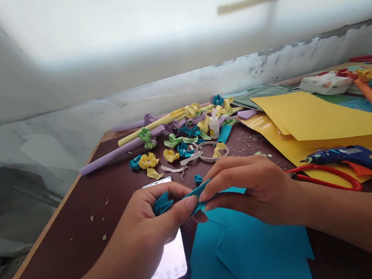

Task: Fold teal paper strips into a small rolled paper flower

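Observation:
My left hand (149, 224) is closed round a bunched, folded end of a teal paper strip (163, 203). My right hand (249, 190) pinches the other end of the same strip between thumb and fingers, just right of the left fingertips. Both hands hover over the dark brown table (79, 220), above a lit phone (167, 263) and teal paper sheets (255, 250). Small rolled paper flowers in yellow, teal and green (173, 150) lie beyond the hands, with a small glue bottle (214, 123) among them.
Purple and yellow paper tubes (121, 151) lie at the back. Yellow sheets (319, 122), red-handled scissors (332, 180) and a blue glue gun (360, 160) sit to the right. More paper crafts (369, 79) are at the far right. A pale wall stands behind.

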The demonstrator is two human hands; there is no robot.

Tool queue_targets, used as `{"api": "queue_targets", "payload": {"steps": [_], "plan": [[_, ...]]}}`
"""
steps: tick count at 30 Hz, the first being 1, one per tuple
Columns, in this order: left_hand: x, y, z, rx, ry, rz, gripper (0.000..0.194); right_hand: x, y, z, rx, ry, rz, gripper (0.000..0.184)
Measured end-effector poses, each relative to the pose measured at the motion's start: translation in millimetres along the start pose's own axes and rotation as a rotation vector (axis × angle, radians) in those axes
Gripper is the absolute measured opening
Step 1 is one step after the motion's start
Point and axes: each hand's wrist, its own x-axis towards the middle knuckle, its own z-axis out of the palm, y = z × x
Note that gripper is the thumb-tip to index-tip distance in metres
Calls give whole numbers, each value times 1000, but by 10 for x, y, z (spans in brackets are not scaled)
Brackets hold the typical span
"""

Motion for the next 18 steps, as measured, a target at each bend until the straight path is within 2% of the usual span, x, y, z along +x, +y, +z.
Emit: {"api": "queue_targets", "payload": {"steps": [4, 6, 8, 13, 18], "plan": [[-62, -14, 29, 149, 65, 103, 24, 38, -73, 25, 155, 112, 244, 3], [-70, -20, 44, 259, 122, 147, 23, 49, -92, 50, 257, 165, 374, 7], [-59, -17, 54, 337, 156, 186, 23, 53, -91, 72, 332, 215, 438, 13], [-46, -26, 57, 406, 133, 258, 26, 62, -39, 86, 425, 277, 483, 30], [-67, -65, 45, 512, 189, 321, 23, 78, -10, 99, 547, 279, 444, 18]]}}
